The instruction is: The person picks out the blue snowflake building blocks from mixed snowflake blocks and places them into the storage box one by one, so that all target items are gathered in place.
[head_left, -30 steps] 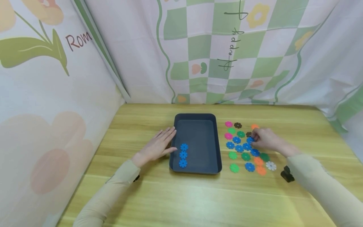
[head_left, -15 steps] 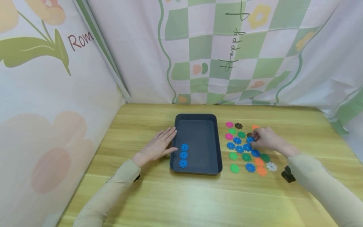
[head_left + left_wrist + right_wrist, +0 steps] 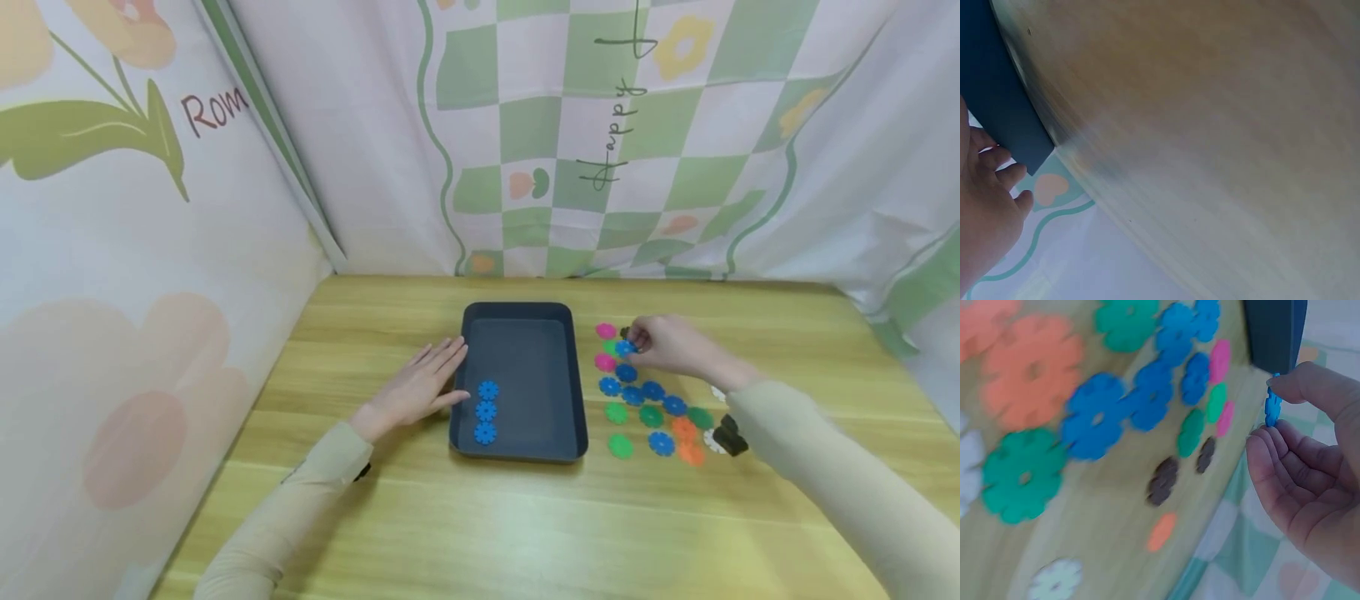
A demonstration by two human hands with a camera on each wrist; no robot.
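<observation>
closest to me is the wood-grained table (image 3: 495,533), with a pale patch of glare on it. taking the dark grey tray (image 3: 536,375) as the middle of the dial, my beige sleeves (image 3: 300,487) reach in from eight and four o'clock. inside the tray, between seven and eight, three notched blue discs (image 3: 486,410) lie in a column. loose discs (image 3: 651,416) in green, blue, orange, pink and other colours are scattered over the wood outside, around three and four o'clock. my left hand (image 3: 416,387) touches the rim at nine, fingers straight, thumb set apart from them. between two and three, my right hand (image 3: 671,346) pinches one blue disc (image 3: 624,348) between thumb and fingertips, above the wood.

along the table's left edge, at nine to ten, hangs a white side cloth (image 3: 247,225) printed with big peach flowers and "rom". past the back edge, at twelve, a curtain (image 3: 528,125) carries green and white checks, "happy" written sideways, and farther up, toward one o'clock, a yellow flower (image 3: 684,46).
</observation>
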